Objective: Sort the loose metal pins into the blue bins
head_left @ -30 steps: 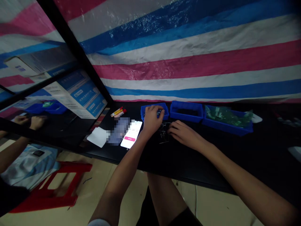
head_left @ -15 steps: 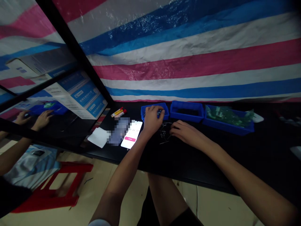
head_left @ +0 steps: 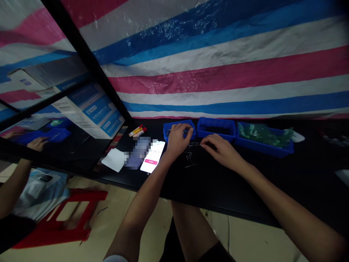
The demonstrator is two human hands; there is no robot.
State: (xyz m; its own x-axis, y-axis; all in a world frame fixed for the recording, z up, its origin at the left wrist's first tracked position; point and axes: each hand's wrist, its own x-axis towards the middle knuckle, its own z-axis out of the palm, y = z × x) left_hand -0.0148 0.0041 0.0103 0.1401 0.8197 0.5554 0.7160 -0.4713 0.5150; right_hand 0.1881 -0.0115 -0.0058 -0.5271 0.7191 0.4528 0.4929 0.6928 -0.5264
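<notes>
My left hand (head_left: 178, 138) rests over the left blue bin (head_left: 194, 136), thumb apart from the curled fingers, whose tips are partly hidden. Small metal pieces lie inside that bin. On the black table, my right hand (head_left: 218, 148) pinches the end of a thin metal piece (head_left: 195, 145) between thumb and fingertips. Several similar loose metal pieces (head_left: 189, 157) are scattered just below, between my two hands. Behind my right hand stands the middle blue bin (head_left: 216, 135), its inside dark.
A right-hand blue bin (head_left: 272, 149) holds green plastic-wrapped pieces (head_left: 255, 133). Left of my forearm lie a lit phone (head_left: 153, 156), a white paper (head_left: 113, 160) and marker-like sticks (head_left: 137, 131). Beyond the black frame, a co-worker's hand (head_left: 38, 143) is near other blue bins.
My right hand has turned and lifted slightly, its fingers now pinched on a thin metal piece. My left hand has stayed over the left bin. The co-worker's hands have moved left.
</notes>
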